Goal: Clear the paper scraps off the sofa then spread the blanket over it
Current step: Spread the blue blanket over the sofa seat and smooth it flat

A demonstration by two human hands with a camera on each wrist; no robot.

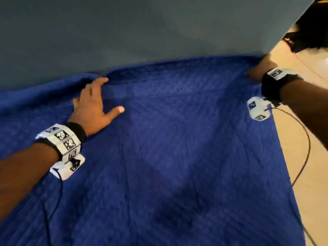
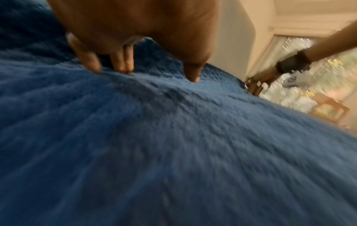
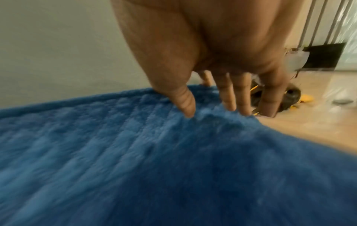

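A dark blue quilted blanket [image 1: 177, 148] lies spread over the sofa seat, its far edge against the grey sofa backrest [image 1: 142, 32]. My left hand [image 1: 95, 102] presses flat on the blanket near the back left, its straight fingers [image 2: 119, 61] touching the cloth. At the blanket's far right corner my right hand [image 1: 257, 75] rests with its straight fingers [image 3: 226, 94] and thumb on the blanket [image 3: 154, 152]. No paper scraps show on the sofa.
Pale tiled floor [image 1: 310, 121] lies to the right of the sofa. A dark bag or object [image 1: 312, 32] sits on the floor beyond the sofa's right end. Thin cables [image 1: 305, 148] hang from the wrist cameras.
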